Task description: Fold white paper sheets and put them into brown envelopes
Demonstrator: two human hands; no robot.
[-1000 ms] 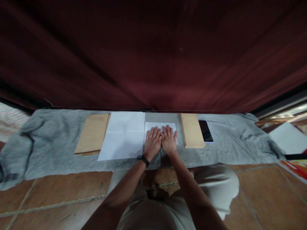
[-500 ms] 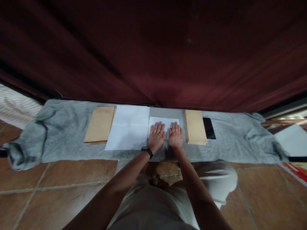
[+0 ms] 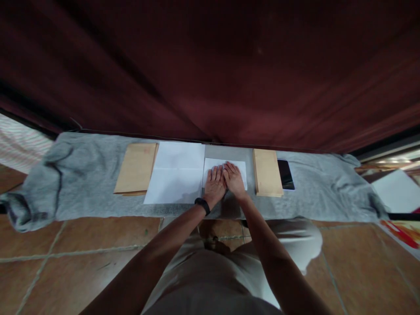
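Observation:
A folded white sheet (image 3: pixel 241 167) lies on the grey cloth (image 3: pixel 95 179) in front of me. My left hand (image 3: pixel 215 186), with a black wristband, rests flat on it with fingers stretched out. Beside it, touching, my right hand (image 3: pixel 234 179) also lies flat on the sheet, fingers angled toward the left hand. A larger white paper (image 3: pixel 175 173) lies just left of the folded sheet. Brown envelopes sit on both sides: one stack (image 3: pixel 136 168) at the left, another (image 3: pixel 267 178) at the right.
A dark phone (image 3: pixel 285 174) lies right of the right envelope stack. A dark red curtain (image 3: pixel 210 70) hangs behind the cloth. Tiled floor (image 3: pixel 65 262) is in front, and a white sheet (image 3: pixel 395 190) lies at the far right.
My hands were together, spread apart across the folded sheet half a second ago, and are together again now. The camera view shifted slightly.

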